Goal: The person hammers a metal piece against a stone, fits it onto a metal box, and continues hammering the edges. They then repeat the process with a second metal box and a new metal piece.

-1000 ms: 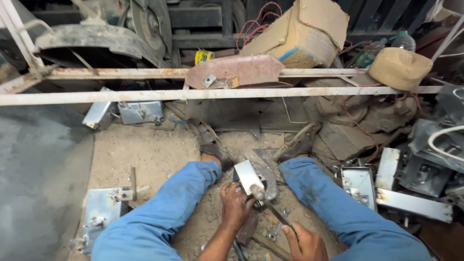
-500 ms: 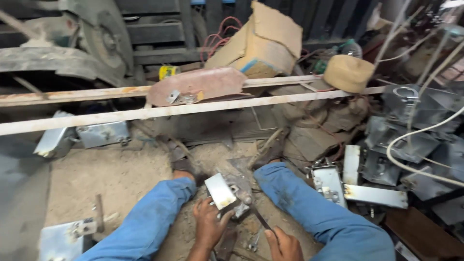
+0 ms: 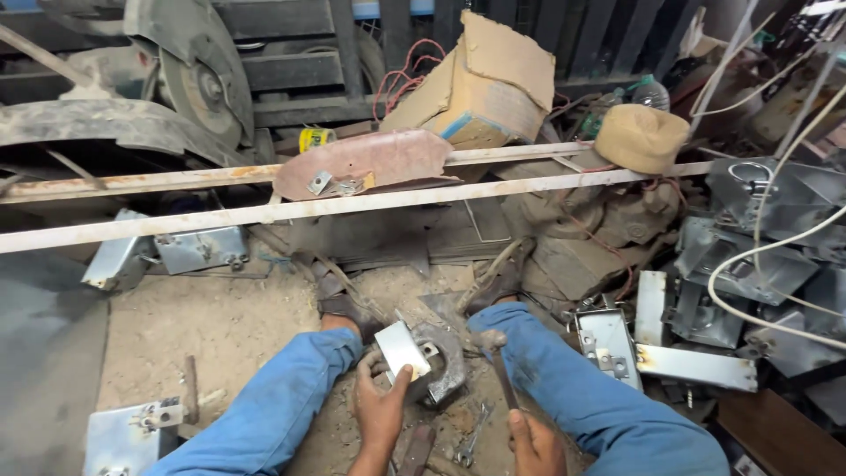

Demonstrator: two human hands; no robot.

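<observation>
I sit on the ground with both legs in blue trousers stretched out. My left hand [image 3: 381, 407] grips a small shiny metal block [image 3: 401, 349] that rests on a dark, rounded metal piece [image 3: 445, 366] between my knees. My right hand [image 3: 534, 445] holds the handle of a hammer [image 3: 499, 361], whose head hangs just right of the dark piece, close to the block.
Grey metal boxes [image 3: 696, 361] lie piled at the right, with white cables above them. Two rusty bars [image 3: 291, 210] cross ahead, carrying a bent rusty plate [image 3: 366, 163]. A cardboard box [image 3: 480, 88] and a tan cap [image 3: 641, 137] sit behind. More metal boxes [image 3: 123, 436] lie at the left.
The view has swung to the right and tipped up a little. My hands have stayed on the metal block and the hammer between my legs.
</observation>
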